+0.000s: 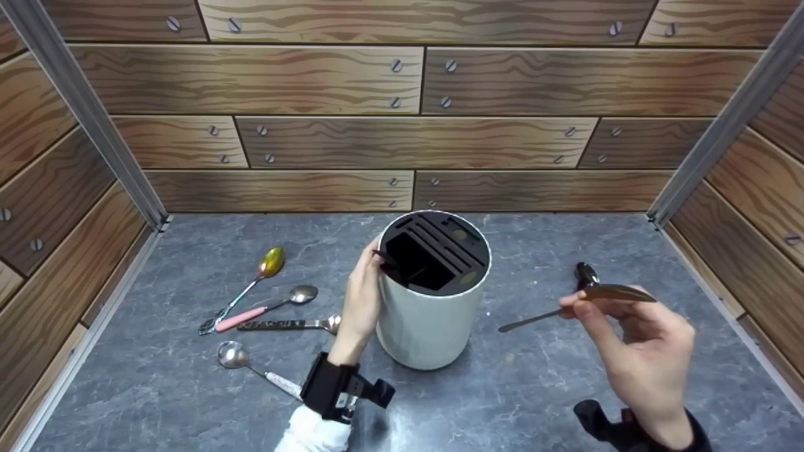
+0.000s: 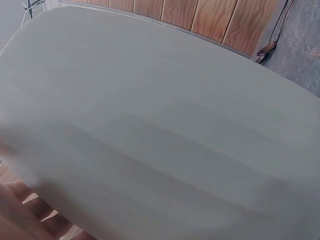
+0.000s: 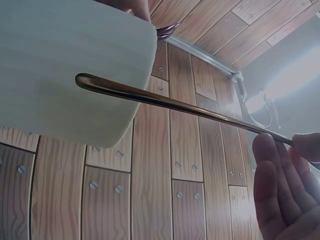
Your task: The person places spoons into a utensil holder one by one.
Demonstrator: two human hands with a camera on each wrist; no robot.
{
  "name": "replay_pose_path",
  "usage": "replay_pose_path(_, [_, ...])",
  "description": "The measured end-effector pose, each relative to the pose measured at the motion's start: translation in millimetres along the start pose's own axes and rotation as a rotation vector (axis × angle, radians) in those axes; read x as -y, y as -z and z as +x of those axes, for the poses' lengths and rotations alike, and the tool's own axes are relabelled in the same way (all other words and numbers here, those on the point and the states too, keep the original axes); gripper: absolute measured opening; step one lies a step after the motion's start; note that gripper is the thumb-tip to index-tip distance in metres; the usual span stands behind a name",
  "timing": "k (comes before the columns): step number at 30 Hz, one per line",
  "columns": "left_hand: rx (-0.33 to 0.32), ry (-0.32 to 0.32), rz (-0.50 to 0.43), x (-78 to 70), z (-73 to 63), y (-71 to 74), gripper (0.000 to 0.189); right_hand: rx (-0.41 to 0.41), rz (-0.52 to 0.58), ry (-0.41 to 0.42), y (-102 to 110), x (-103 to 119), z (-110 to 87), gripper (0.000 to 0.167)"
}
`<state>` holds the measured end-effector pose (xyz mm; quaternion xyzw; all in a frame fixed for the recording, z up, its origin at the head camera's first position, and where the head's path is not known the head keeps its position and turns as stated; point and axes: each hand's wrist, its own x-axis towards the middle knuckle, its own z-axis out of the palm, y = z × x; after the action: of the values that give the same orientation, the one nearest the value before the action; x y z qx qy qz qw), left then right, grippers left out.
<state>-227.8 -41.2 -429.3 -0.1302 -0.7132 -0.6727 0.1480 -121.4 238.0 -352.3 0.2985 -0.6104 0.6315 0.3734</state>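
Bronze-coloured spoon (image 1: 619, 292) in the right hand (image 1: 653, 351), up above the tabletop to the right of the utensil holder (image 1: 424, 329): that is what my head feed shows. I see the thumb and fingers pinching it near where bowl and handle meet, with the bowl back over the hand and the thin handle slanting down towards the holder. I can make out a gap between handle tip and holder.

I have the left hand (image 1: 361, 298) curved round the holder's left side, gripping it; my left wrist view is mostly filled by the pale wall, with fingertips past its edge. The holder stands upright, a white cylinder with a black slotted insert (image 1: 465, 254). One dark utensil (image 1: 385, 258) leans in the largest slot, its end poking over the rim beside the left hand.

Beyond the right hand I see a black spoon (image 1: 586, 274) lying on the grey marbled tabletop (image 1: 534, 389). On the left lie a yellow-bowled spoon (image 1: 272, 261), a pink-handled spoon (image 1: 242, 318) touching or nearly touching it, a patterned-handle utensil (image 1: 276, 325) whose head is partly hidden by the left hand, and a round-bowled spoon (image 1: 233, 355) running under the left wrist strap (image 1: 330, 384). Wood-plank-patterned walls (image 1: 326, 81) enclose everything.
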Motion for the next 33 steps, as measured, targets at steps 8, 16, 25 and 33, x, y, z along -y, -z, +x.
replay_pose_path(8, [0.01,0.01,0.003,0.2,-0.8,-1.5,0.047,0.02,0.082,0.015,-15,11,22.3,0.009])
replay_pose_path(16, [-0.009,0.002,0.028,-1.5,-0.4,-1.2,0.047,0.035,0.117,0.003,-32,9,48.7,0.01])
replay_pose_path(25, [-0.012,-0.002,0.02,-0.4,0.8,-0.9,0.046,0.049,0.045,-0.053,-55,3,70.5,0.013])
replay_pose_path(33, [-0.006,0.019,0.016,0.9,0.6,0.3,0.047,0.15,-0.037,-0.079,-76,-7,76.7,0.006])
